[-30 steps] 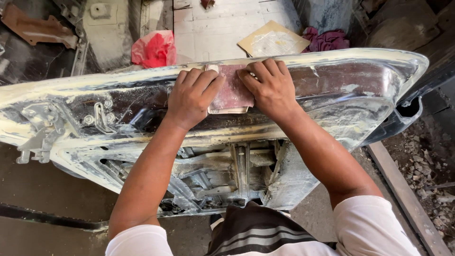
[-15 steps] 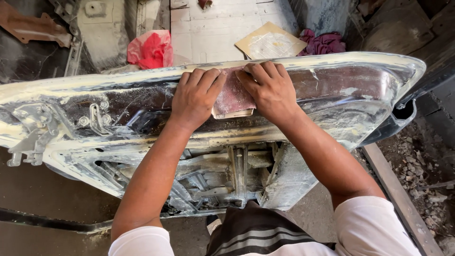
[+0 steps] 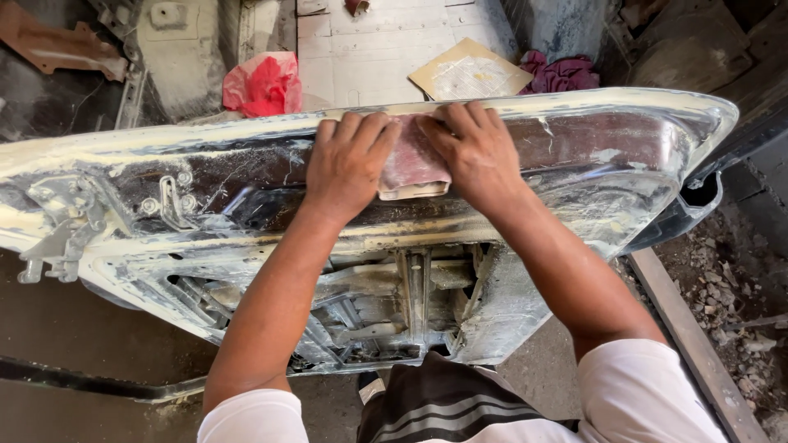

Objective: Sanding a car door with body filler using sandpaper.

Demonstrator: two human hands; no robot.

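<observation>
A bare metal car door (image 3: 624,156), sanded and streaked with pale filler, lies on its side across the view with its inner frame facing me. My left hand (image 3: 349,164) and my right hand (image 3: 480,156) press side by side on a reddish sanding block (image 3: 410,164) that rests flat on the door's upper band. Fingers of both hands reach over the block's far edge. The block's pale lower edge shows between my wrists.
Behind the door lie a red plastic bag (image 3: 263,82), a piece of cardboard (image 3: 469,70) and a maroon rag (image 3: 566,74) on a pale floor. A hinge bracket (image 3: 53,238) sticks out at the door's left end. Rubble and a wooden beam (image 3: 698,353) lie at right.
Both hands and the sanding block have shifted a little toward the door's far edge. The door has stayed in place.
</observation>
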